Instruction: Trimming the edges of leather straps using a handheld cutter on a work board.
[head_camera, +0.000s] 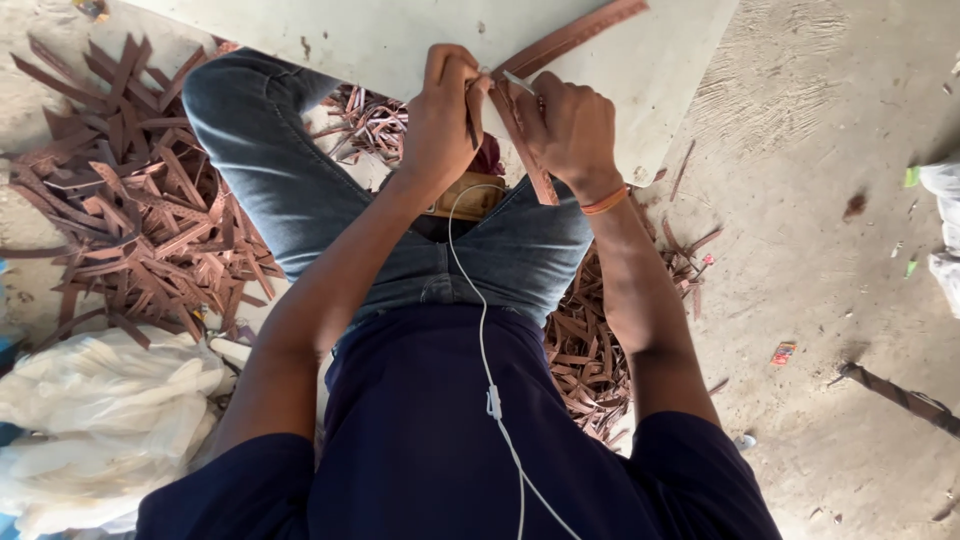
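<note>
We count two hands at work on one long brown leather strap (560, 45) lying across one pale board (400, 40). Our left hand (445, 115) has its fingers clenched around a dark tool; our right hand (570, 125) pinches the strap. Two heaps of brown offcuts (140, 220) flank our knees on the floor.

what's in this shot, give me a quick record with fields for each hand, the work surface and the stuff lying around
left hand: left hand closed over the brown strip, pressing it to the board
right hand: right hand gripping a thin pale tool at the strip
surface: pale board resting over the knees
wrist: orange band
left pile: brown offcuts on the floor
right pile: more scraps by the thigh
other: white plastic bag; white earphone cable
</note>
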